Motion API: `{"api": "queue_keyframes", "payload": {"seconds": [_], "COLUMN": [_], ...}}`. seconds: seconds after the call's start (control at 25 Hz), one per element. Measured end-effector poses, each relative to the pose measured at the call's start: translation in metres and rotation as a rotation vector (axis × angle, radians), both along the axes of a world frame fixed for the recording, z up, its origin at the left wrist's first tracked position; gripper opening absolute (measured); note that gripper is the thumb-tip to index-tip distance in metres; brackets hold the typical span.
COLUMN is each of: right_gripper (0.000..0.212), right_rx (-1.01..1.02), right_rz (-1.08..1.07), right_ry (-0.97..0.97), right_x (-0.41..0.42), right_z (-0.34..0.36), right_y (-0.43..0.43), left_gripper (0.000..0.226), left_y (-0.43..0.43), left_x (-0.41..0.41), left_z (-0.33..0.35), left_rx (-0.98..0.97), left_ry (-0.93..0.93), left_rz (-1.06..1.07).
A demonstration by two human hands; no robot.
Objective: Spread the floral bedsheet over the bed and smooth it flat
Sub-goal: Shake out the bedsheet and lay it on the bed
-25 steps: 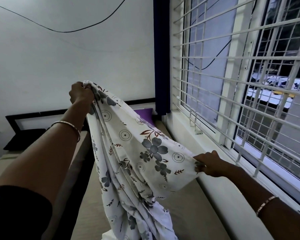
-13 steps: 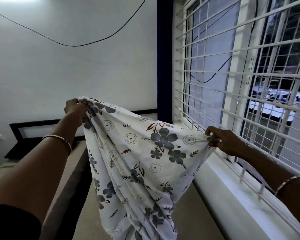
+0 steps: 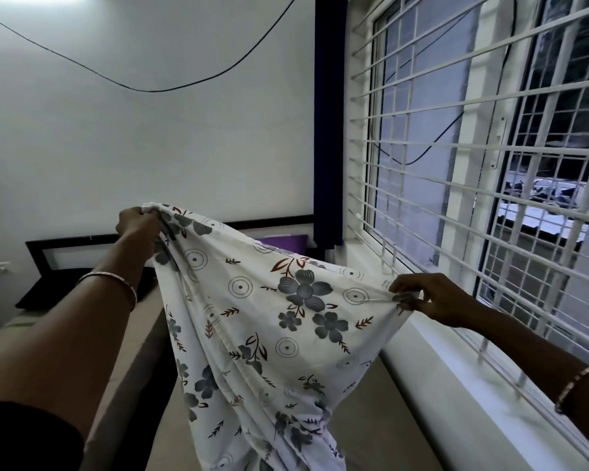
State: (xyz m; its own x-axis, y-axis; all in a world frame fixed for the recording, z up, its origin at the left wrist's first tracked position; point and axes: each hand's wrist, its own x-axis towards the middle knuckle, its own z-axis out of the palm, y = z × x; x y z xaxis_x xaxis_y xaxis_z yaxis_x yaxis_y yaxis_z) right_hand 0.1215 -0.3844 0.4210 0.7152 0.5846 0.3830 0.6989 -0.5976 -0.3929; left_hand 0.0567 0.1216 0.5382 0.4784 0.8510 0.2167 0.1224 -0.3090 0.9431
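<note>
The floral bedsheet (image 3: 269, 334) is white with grey flowers and brown leaves. It hangs in the air in front of me, stretched between both hands, and its lower part drops out of view at the bottom. My left hand (image 3: 138, 226) grips the top left edge in a fist, raised higher. My right hand (image 3: 429, 300) pinches the right edge near the window sill. The bed (image 3: 371, 419) with a bare beige mattress lies below, mostly hidden behind the sheet.
A window with a white metal grille (image 3: 473, 181) runs along the right, above a white sill (image 3: 456, 385). A dark blue curtain (image 3: 329, 130) hangs in the corner. A black-framed headboard (image 3: 72, 243), a dark pillow (image 3: 41, 294) and a purple pillow (image 3: 286, 241) sit at the far end.
My right hand has risen from low by the sill and pulled the sheet's edge out to the right. The cloth is now stretched wider between both hands.
</note>
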Motion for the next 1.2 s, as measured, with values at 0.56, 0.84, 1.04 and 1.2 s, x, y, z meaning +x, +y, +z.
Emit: {"api": "queue_keyframes", "payload": {"seconds": [0.56, 0.84, 1.04, 1.2], "right_gripper": [0.046, 0.047, 0.041, 0.036], "right_rx": [-0.662, -0.677, -0.316, -0.016], "right_rz": [-0.324, -0.696, -0.947, -0.874], "right_ry": [-0.136, 0.172, -0.096, 0.052], "right_x": [0.003, 0.049, 0.053, 0.064], "right_z": [0.039, 0.087, 0.141, 0.201], "right_y": [0.004, 0.014, 0.037, 0.061], "left_gripper": [0.017, 0.010, 0.019, 0.026], "left_y": [0.007, -0.008, 0.007, 0.013], "left_x": [0.000, 0.005, 0.000, -0.005], "left_z": [0.003, 0.024, 0.050, 0.083], "left_rx": [0.024, 0.157, 0.421, 0.486], "left_ry": [-0.038, -0.049, 0.000, 0.051], "left_rz": [-0.172, -0.349, -0.205, -0.006]}}
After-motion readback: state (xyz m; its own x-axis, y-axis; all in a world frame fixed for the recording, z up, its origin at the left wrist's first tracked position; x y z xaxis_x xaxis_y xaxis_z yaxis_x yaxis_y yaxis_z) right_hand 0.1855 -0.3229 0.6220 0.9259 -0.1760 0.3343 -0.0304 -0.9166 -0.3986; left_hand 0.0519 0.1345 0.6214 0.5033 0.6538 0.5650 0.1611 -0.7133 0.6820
